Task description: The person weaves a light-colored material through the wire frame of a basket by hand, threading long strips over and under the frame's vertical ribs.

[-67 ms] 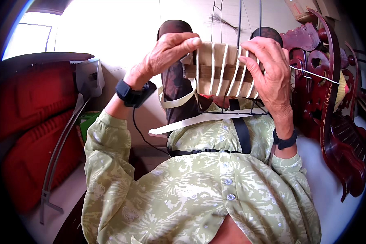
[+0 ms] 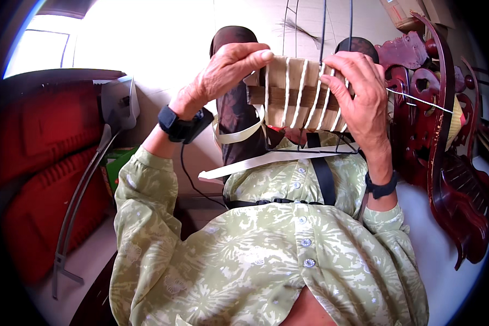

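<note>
While left hand [image 2: 223,76] and right hand [image 2: 358,95] grip woven basket panel [image 2: 296,92], pale strip [image 2: 266,160] dangling below

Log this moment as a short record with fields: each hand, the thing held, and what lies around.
left hand: left hand pinches the top left edge of the woven piece, thumb and fingertips closed on it
right hand: right hand wraps the right side of the piece, fingers over its strips
held thing: woven piece, pale flat strips wound over a black wire frame
loose ends: pale strip trails down to the left
wrists: dark band on each
left side: red cushions, grey metal stand
right side: carved dark red wooden furniture
</note>
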Motion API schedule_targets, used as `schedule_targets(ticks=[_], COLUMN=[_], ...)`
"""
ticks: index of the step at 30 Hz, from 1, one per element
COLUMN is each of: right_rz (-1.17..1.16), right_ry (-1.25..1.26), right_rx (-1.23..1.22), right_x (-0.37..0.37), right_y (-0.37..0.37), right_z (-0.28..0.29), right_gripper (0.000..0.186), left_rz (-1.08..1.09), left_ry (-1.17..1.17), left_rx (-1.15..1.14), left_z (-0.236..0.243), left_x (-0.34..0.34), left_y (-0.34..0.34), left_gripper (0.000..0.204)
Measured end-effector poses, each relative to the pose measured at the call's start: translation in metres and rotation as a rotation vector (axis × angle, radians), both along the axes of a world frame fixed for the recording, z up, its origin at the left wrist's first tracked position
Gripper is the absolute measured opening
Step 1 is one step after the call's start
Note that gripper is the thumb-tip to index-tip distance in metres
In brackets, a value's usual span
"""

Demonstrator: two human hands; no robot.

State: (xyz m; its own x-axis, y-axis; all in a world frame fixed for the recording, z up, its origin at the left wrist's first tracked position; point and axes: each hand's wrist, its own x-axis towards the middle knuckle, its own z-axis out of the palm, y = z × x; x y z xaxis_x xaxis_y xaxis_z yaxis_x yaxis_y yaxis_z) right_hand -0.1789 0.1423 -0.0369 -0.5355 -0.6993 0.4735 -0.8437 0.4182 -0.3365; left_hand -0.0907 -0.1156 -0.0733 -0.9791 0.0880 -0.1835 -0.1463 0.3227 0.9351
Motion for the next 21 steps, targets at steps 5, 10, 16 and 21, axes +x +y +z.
schedule_targets(ticks=[5, 10, 16, 21], right_rz=[0.002, -0.147, -0.363, -0.388], right_ry=[-0.435, -0.181, -0.614, -0.512], right_rx=[-0.066, -0.166, -0.417, -0.159], right_x=[-0.016, -0.043, 0.021, 0.045], right_y=[0.006, 0.024, 0.036, 0.044], right_z=[0.005, 0.015, 0.047, 0.058], right_gripper=[0.018, 0.016, 0.028, 0.042], left_rz=[0.066, 0.147, 0.247, 0.260], left_ry=[0.050, 0.128, 0.283, 0.272], left_rx=[0.178, 0.027, 0.048, 0.041], left_z=[0.011, 0.057, 0.046, 0.064], left_x=[0.000, -0.040, -0.082, -0.072], left_y=[0.025, 0.062, 0.078, 0.079], left_gripper=[0.056, 0.055, 0.053, 0.053])
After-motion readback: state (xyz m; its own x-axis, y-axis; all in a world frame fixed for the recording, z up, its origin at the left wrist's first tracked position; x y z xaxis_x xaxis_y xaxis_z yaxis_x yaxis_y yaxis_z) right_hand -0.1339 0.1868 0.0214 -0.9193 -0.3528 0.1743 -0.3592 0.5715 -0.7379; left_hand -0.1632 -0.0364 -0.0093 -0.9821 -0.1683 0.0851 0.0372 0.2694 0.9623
